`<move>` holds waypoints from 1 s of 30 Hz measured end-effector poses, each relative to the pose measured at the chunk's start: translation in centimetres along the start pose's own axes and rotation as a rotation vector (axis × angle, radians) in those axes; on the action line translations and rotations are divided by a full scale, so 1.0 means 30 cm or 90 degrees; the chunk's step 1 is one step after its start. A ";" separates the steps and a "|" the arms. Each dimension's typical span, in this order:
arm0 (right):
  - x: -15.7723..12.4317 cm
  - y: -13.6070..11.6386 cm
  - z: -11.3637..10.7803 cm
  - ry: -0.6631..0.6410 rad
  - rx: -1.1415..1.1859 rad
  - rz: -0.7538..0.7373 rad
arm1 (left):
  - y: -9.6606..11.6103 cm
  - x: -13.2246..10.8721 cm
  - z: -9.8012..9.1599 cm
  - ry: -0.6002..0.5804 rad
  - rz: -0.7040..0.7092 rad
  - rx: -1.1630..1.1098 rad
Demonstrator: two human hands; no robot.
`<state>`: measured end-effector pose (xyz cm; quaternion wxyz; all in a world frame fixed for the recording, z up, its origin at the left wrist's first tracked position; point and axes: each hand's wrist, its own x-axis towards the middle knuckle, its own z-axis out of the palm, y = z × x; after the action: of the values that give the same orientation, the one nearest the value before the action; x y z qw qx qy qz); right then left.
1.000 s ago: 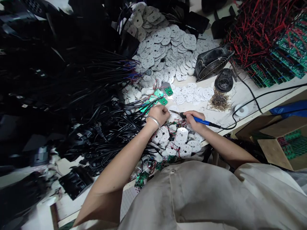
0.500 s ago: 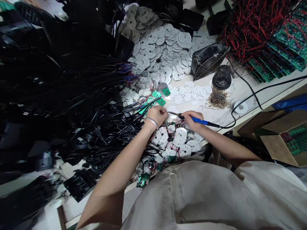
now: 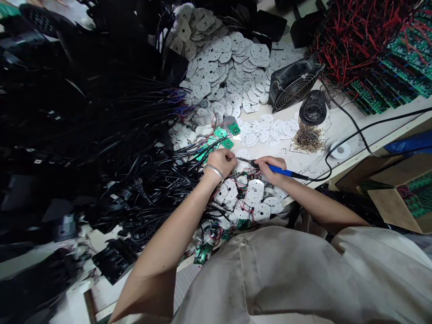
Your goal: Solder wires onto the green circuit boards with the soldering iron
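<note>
My right hand (image 3: pixel 270 168) grips a blue-handled soldering iron (image 3: pixel 282 171) like a pen, its tip pointing left toward my left hand. My left hand (image 3: pixel 221 162), with a silver bangle on the wrist, is closed in a pinch over something small that I cannot make out, just above a white round board. Wired white round boards (image 3: pixel 254 193) with red leads lie under and in front of both hands. Small green circuit boards (image 3: pixel 222 137) sit just beyond my left hand.
A big heap of white round boards (image 3: pixel 229 67) fills the back. Black power cords (image 3: pixel 118 148) cover the left. A black fan (image 3: pixel 293 84), iron stand (image 3: pixel 313 109), solder scraps (image 3: pixel 306 141) and a solder reel (image 3: pixel 339 150) lie right. Red-wired green boards (image 3: pixel 378 58) are far right.
The iron's tip has moved a little left, closer to my left hand's pinch. The view shifted slightly; both hands stay in nearly the same place.
</note>
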<state>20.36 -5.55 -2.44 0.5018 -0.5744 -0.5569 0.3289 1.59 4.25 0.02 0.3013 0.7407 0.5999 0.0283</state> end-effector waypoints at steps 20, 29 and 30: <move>0.037 0.083 0.008 -0.171 -0.125 -0.193 | 0.028 -0.008 -0.011 -0.010 0.007 0.025; 0.024 0.085 0.001 -0.159 -0.148 -0.184 | 0.025 -0.002 -0.013 -0.026 0.059 0.062; 0.025 0.086 -0.001 -0.160 -0.143 -0.172 | 0.022 0.003 -0.013 -0.031 0.071 0.065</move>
<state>21.30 -4.50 -4.73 0.4009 -0.5014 -0.7202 0.2630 2.03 4.41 0.62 0.2757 0.7876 0.5510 -0.0038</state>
